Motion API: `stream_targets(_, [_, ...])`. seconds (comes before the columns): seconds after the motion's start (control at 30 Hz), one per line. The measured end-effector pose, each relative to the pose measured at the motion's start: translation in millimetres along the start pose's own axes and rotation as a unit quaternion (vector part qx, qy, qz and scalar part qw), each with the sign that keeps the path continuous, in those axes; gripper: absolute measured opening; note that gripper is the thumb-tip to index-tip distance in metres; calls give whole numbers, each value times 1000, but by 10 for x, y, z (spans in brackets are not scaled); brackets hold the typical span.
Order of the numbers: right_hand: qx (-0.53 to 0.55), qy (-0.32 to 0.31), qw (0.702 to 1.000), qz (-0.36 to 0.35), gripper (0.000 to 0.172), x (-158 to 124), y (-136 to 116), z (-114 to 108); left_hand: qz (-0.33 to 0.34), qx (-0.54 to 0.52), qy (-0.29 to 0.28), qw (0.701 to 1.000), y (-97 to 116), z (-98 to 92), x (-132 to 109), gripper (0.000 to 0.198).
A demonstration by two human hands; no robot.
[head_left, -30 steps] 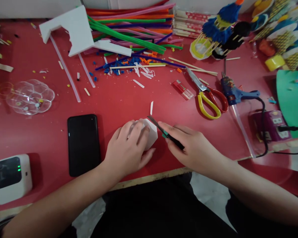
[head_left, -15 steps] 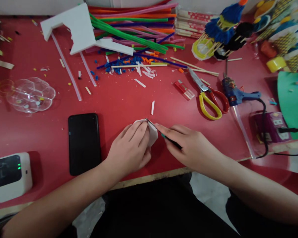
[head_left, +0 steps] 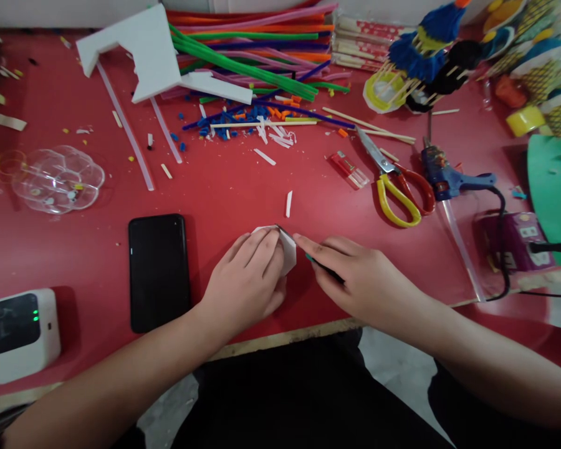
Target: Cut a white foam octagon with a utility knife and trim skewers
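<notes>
Holding left hand: grasping the white piece near the front of the red surface
Right hand: clenched round the cutter, blade at the piece's far edge
White sliver: beyond the piece

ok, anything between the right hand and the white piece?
Nothing visible except the knife that the right hand holds, its blade at the edge of the white piece. The left hand covers much of that piece; the loose white strip lies beyond, off that path.
</notes>
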State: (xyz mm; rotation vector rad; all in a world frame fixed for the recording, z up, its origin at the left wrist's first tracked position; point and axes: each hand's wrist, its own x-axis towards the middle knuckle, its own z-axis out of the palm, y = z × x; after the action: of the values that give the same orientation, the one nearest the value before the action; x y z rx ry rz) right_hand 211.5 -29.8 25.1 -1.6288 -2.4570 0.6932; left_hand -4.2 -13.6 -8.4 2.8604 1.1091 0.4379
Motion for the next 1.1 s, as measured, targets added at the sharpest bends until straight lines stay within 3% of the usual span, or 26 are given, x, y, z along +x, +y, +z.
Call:
stream_targets(0.87, [-2, -21, 999, -25, 51, 63, 7, -56, -3, -11, 13, 1000, -21, 22, -4, 46])
stream_targets(1.1, [-61, -17, 996, -61, 50, 74, -10, -44, 1, -16, 6, 1000, -22, 30, 10, 47])
